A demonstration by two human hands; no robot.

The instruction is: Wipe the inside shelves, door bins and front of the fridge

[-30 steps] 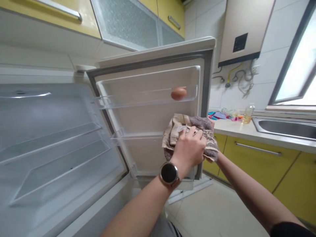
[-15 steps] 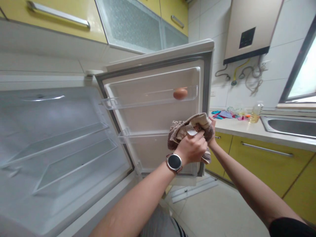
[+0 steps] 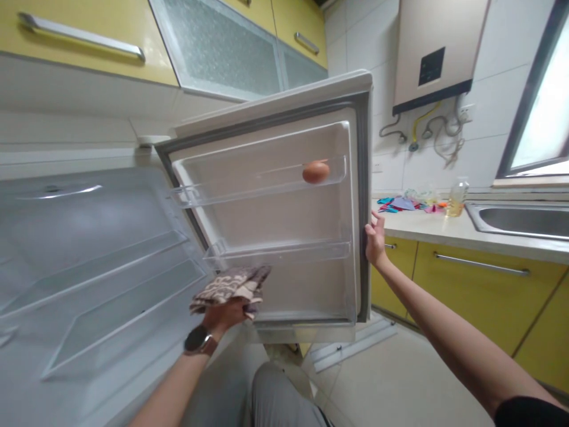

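My left hand (image 3: 226, 315), with a watch on its wrist, is closed on a bunched brown and cream patterned towel (image 3: 235, 284). The towel is in front of the hinge side of the open fridge door (image 3: 275, 219), near the lower door shelf (image 3: 284, 254). At the door's outer edge, my right hand (image 3: 376, 242) grips the rim, with the thumb on the inner side and some fingers hidden behind. A brown egg (image 3: 315, 172) rests in the upper clear door shelf (image 3: 262, 185).
Glass shelves (image 3: 128, 302) line the fridge interior at left. To the right, a counter (image 3: 427, 228) bears colourful cloths (image 3: 400, 204), a bottle of yellowish liquid (image 3: 457, 198) and a sink (image 3: 524, 222). White strips (image 3: 355, 345) lie on the floor below the door.
My left hand has carried the towel from the door's outer edge left and down towards the hinge side. My right hand stays at the edge, now uncovered. The view has shifted slightly.
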